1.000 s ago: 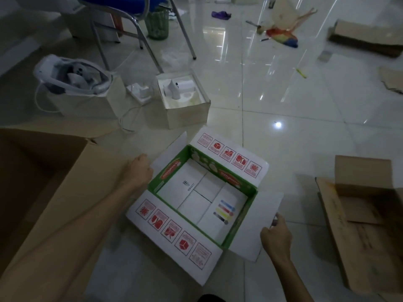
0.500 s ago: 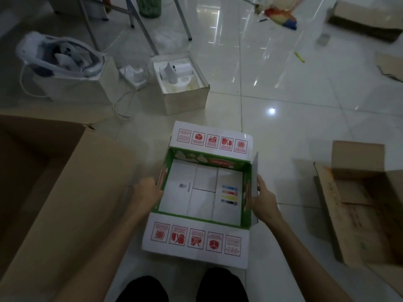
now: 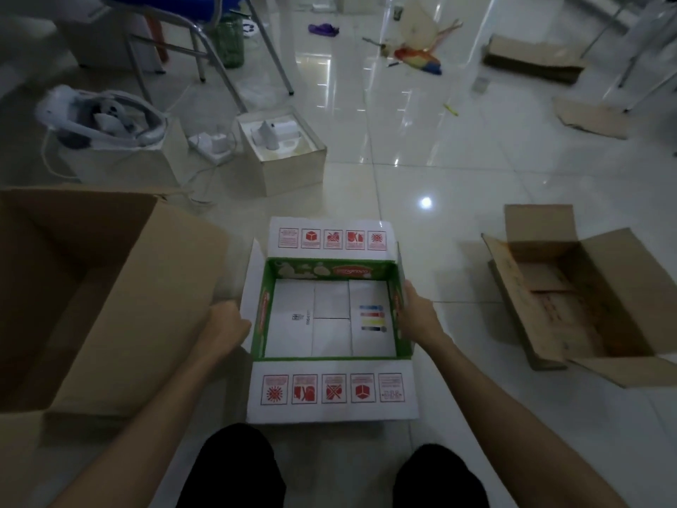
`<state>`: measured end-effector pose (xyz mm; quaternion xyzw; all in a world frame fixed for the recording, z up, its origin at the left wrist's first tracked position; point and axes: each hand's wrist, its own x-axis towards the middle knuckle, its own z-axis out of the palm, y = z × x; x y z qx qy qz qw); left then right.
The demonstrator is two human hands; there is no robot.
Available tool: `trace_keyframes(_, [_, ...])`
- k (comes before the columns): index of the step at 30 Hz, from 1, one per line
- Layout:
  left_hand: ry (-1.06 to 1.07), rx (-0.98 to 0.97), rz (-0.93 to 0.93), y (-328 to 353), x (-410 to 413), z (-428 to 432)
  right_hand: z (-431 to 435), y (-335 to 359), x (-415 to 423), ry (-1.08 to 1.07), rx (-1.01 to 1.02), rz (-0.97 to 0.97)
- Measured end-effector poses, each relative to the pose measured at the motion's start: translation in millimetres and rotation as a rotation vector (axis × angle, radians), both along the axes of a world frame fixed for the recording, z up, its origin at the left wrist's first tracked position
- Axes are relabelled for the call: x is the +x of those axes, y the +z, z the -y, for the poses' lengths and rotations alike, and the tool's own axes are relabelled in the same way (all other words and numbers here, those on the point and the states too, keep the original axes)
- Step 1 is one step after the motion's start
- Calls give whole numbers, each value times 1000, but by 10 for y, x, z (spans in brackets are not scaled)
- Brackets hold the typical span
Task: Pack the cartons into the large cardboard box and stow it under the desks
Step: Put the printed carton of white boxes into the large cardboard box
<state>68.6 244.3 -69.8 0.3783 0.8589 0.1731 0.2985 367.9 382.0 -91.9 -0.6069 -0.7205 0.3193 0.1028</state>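
Carton (image 3: 331,317) between hands | left fingers (image 3: 234,319), right fingers (image 3: 412,298) clamped on side flaps

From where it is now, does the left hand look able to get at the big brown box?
Probably yes: the left hand grips the green carton, and the large cardboard box stands open just beside it, nothing between.

Single head view, looking steeply down and forward from above the knees (image 3: 329,471) onto a tiled floor (image 3: 458,170). Close over the open carton (image 3: 331,394) at centre, between big box (image 3: 110,287) at left edge and small box (image 3: 571,287) at right. Farther off at top: chair legs (image 3: 219,67), scattered cardboard (image 3: 531,62).
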Motion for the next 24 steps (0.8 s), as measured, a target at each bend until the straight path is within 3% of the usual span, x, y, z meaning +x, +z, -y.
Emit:
trace_keyframes(2, [-12, -14, -44, 67, 108, -54, 43, 56, 63, -22, -45, -10])
trace_keyframes(5, [-105, -13, -269, 205, 352, -242, 73, 163, 243, -55, -84, -39])
trace_keyframes(9, [-281, 204, -361, 401, 934, -651, 51, 285, 709, -131, 5, 2])
trace_keyframes(13, [-422, 328, -245, 544, 1758, -1117, -4, 383, 1395, -228, 32, 19])
trace_keyframes(18, [-594, 335, -107, 472, 2750, -1584, -99, 434, 2283, -404, 88, 44])
trace_keyframes(21, [-612, 281, 6, 338, 3256, -1823, -173, 419, 2780, -478, 99, 68])
trace_keyframes(24, [-577, 134, 227, 159, 3682, -2045, -273, 304, 3280, -609, 178, 247])
